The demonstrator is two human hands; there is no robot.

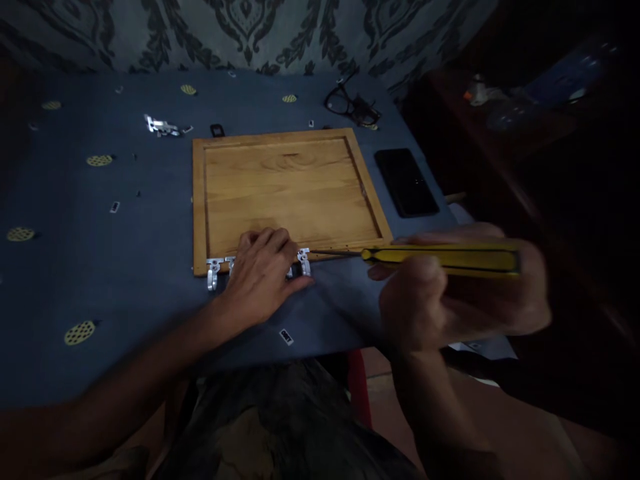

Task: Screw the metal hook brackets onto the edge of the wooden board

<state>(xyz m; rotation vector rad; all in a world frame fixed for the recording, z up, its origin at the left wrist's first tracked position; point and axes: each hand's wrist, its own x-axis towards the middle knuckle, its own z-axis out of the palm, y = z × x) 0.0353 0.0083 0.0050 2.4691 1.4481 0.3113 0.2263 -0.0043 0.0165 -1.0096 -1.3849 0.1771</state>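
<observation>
A framed wooden panel [285, 193] lies flat on the blue-covered table. Metal hinges sit along its near edge: one [213, 272] at the left corner, another [304, 261] right of my left hand, and metal parts partly hidden under that hand. My left hand [263, 273] presses on the near edge with its fingers curled over these parts; what its fingertips grip is hidden. In my right hand [450, 300] is a yellow-handled screwdriver [440, 259], held almost level. Its thin shaft points left, and the tip reaches the right hinge.
A black phone [406, 182] lies right of the panel, with eyeglasses [353, 107] behind it. Loose metal hinges [163, 127] and a small black item [217, 131] lie at the back left. A plastic bottle [550, 83] is on dark furniture to the right.
</observation>
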